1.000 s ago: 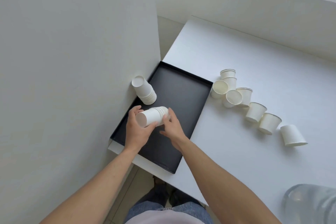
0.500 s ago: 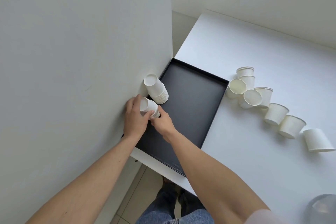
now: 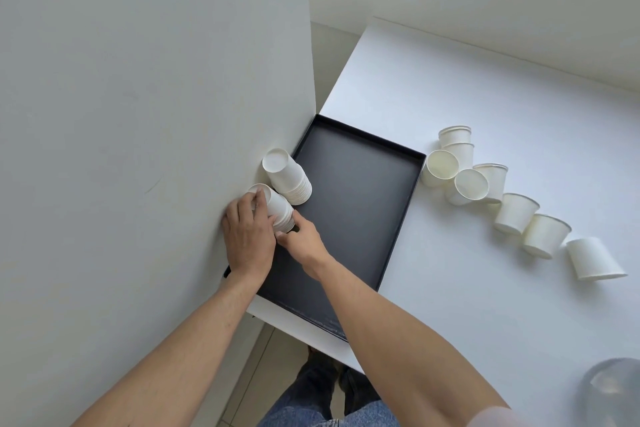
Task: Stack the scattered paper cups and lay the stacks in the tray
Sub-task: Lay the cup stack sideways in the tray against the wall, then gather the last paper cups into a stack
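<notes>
A black tray (image 3: 363, 191) lies at the left end of the white table, against the wall. One stack of white paper cups (image 3: 287, 177) lies on its side in the tray's left part. A second stack (image 3: 277, 206) lies just in front of it, touching it. My left hand (image 3: 247, 236) curls over this second stack near its closed end. My right hand (image 3: 301, 239) pinches its open end with thumb and fingers. Several loose cups (image 3: 485, 180) sit scattered in a line right of the tray, some upright, some on their sides.
A white wall (image 3: 156, 114) rises right beside the tray's left edge. A clear plastic container (image 3: 609, 392) shows at the bottom right corner. The table's near edge (image 3: 304, 333) runs just below the tray.
Both hands carried the second stack from mid-tray leftward and down next to the first stack by the wall. The camera view shifted left.
</notes>
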A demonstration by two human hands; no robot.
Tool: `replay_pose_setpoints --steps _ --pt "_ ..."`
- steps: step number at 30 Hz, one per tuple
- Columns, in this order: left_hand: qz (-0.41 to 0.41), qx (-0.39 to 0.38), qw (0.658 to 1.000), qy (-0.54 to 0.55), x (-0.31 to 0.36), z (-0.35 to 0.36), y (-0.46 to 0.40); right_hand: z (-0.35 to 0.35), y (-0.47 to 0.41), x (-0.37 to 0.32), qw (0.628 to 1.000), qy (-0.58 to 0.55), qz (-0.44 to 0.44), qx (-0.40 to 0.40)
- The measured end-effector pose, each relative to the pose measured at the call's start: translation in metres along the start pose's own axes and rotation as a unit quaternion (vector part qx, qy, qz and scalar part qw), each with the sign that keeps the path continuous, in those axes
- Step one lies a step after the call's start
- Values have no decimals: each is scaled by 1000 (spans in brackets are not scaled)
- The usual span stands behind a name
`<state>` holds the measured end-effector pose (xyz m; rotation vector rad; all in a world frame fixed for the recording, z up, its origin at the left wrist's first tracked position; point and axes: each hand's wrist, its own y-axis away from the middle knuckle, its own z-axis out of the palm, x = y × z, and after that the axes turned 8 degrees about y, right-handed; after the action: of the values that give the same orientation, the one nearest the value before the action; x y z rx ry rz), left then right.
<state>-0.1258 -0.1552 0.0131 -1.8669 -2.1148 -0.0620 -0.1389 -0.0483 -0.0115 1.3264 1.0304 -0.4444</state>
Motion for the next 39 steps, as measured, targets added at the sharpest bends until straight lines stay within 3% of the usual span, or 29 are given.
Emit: replay_pose_setpoints --steps 7,12,19,26,34,39 --pt "1 54 997 47 10 3 9 -10 11 5 998 58 -14 21" --pt "115 98 984 95 37 14 37 -33 26 25 994 73 22 80" --pt "238 -21 953 185 103 38 53 -110 70 62 974 22 -1 224" --pt "238 -228 918 219 195 63 52 -209 119 101 915 11 14 404" --pt "267 -232 918 180 283 90 3 -319 143 135 826 98 118 542" --pt "324 -253 907 92 310 108 -28 -365 133 137 850 125 166 484"
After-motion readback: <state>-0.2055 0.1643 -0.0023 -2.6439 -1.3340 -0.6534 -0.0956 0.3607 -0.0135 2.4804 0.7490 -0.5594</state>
